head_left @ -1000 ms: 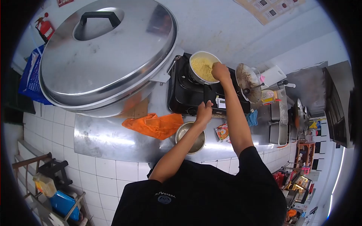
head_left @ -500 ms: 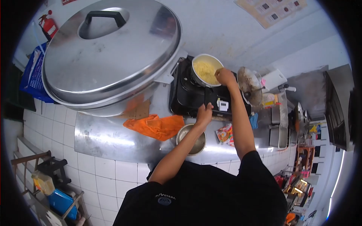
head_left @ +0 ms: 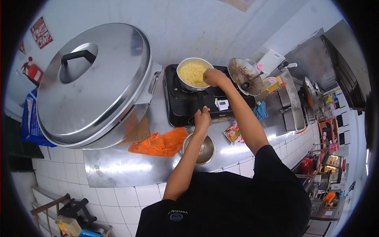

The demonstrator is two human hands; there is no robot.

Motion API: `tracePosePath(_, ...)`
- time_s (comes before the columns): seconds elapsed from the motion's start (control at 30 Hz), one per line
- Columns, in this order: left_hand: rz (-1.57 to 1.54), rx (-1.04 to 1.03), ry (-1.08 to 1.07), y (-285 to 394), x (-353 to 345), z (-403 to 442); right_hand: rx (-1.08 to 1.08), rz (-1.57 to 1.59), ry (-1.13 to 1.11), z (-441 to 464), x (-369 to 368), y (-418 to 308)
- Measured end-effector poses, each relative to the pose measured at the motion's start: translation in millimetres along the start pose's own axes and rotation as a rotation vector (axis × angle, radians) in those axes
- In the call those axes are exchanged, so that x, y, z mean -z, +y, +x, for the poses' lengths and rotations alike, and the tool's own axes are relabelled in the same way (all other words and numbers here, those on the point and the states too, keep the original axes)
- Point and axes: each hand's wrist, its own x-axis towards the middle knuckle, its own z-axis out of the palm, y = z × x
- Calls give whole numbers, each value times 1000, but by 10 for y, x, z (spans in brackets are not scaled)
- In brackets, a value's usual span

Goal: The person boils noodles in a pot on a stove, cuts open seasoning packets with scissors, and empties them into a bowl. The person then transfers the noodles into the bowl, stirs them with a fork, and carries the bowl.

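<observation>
A saucepan (head_left: 205, 62) of yellow noodles (head_left: 192, 73) sits on a black portable stove (head_left: 173, 106). My left hand (head_left: 202, 118) is wrapped round the saucepan's black handle (head_left: 200, 98). Over the right side of the pan, my right hand (head_left: 214, 77) is closed with its fingers turned down toward the noodles; whatever it grips is hidden. A small white timer (head_left: 222, 104) rests on the stove, right of the handle. Below my left hand, a metal bowl (head_left: 205, 152) stands on the steel table, partly covered by my forearm.
A huge lidded steel pot (head_left: 98, 87) fills the left side. An orange cloth (head_left: 160, 143) lies beside the bowl. Right of the stove are a stained wok-like pan (head_left: 241, 75) with a ladle (head_left: 246, 85), a blue cloth (head_left: 260, 111) and a noodle packet (head_left: 233, 133).
The camera view has shifted, so the large pot appears lower and further left. My left hand still holds the handle; my right hand stays over the pan's right side.
</observation>
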Motion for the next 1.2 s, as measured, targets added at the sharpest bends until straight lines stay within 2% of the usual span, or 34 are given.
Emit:
tracePosePath(0.03, -7, -10, 1, 1, 13, 13, -27, 2, -31, -43, 45, 10)
tracePosePath(0.07, -4, -6, 1, -38, 35, -6, -72, -68, 8, 15, 49, 30)
tracePosePath(0.17, -37, -7, -49, -39, 8, 6, -82, 3, 129, 9, 27, -95)
tracePosePath(0.2, -24, 10, -39, -23, -2, 12, 8, -35, 129, -42, 27, -112)
tracePosePath(0.4, -29, -25, -39, -64, 31, 3, 2, 136, 222, -822, 178, 179)
tracePosePath(0.47, -47, -16, -33, -95, 14, 40, 16, 124, 327, -1001, -38, 294)
tracePosePath(0.57, -55, -11, -24, -123, -76, 89, 56, 159, 361, -1263, -396, 375)
tracePosePath(0.67, -76, -8, -20, -119, -37, 87, 30, 307, 357, -1621, -265, 475)
tracePosePath(0.77, -44, -5, 0, -119, -92, 91, 18, 279, 407, -1770, -22, 602)
tracePosePath(0.83, -38, -5, -6, -108, -140, 67, -100, 586, 467, -1645, 75, 517)
tracePosePath(0.93, -57, -6, -41, -121, -135, 88, -6, 805, 393, -1046, -513, 704)
tracePosePath(0.97, -54, -4, -52, -108, -105, 97, -39, 833, 357, -1037, -584, 749)
tracePosePath(1.03, -57, 5, -83, -110, -51, 121, -105, 878, 287, -1121, -652, 887)
tracePosePath(1.07, -59, 3, -75, -117, -32, 146, -115, 841, 368, -1209, -707, 944)
tracePosePath(1.17, -55, 14, -51, -112, 42, 164, 8, 1218, 516, -1801, -781, 1067)
tracePosePath(1.2, -27, -25, -40, -113, 46, 145, 9, 1195, 434, -1971, -939, 1117)
